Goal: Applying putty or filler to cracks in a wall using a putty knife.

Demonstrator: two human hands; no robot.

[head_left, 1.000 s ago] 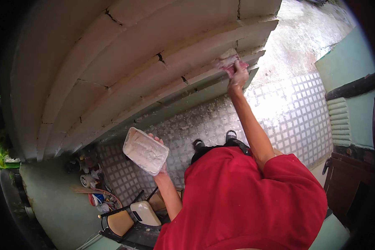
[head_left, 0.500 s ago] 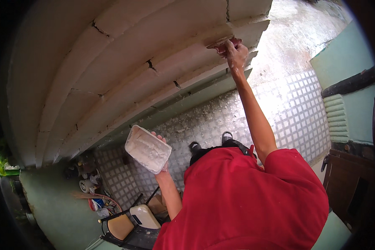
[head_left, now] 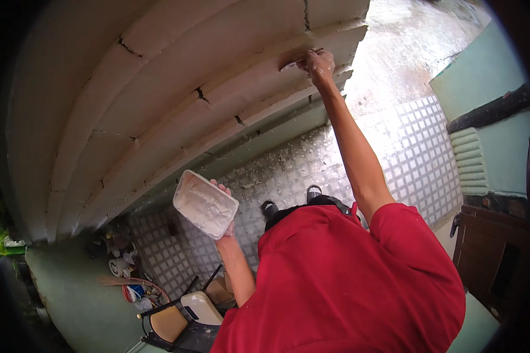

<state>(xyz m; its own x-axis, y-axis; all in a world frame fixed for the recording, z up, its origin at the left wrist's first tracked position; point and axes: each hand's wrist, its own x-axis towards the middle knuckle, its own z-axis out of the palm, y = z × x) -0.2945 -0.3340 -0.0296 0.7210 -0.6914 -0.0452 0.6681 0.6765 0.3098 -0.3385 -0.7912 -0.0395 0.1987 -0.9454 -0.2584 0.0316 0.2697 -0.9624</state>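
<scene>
A white rectangular plastic tub (head_left: 186, 182) rests in my left hand (head_left: 229, 228), whose fingers curl round its far edge. The tub is tilted and holds a whitish paste (head_left: 212, 210). My right arm reaches far out, and my right hand (head_left: 321, 66), smeared with white, grips a thin scraper (head_left: 288, 65). Its blade lies against the pale stepped surface (head_left: 165, 88) in front of me, close to that surface's right end; the hand hides most of the tool. Dark cracks (head_left: 201, 94) run across the joints of the steps.
Speckled, patterned tiles (head_left: 415, 138) cover the floor around my feet. Chairs (head_left: 200, 307) stand at the lower left, beside cables and clutter (head_left: 136, 289). A brown wooden cabinet (head_left: 483, 253) and a green wall (head_left: 483, 70) are on the right.
My right hand has shifted slightly left along the stepped surface with the scraper, which now shows less of its reddish side. The whole view has shifted a little; the tub stays in my left hand.
</scene>
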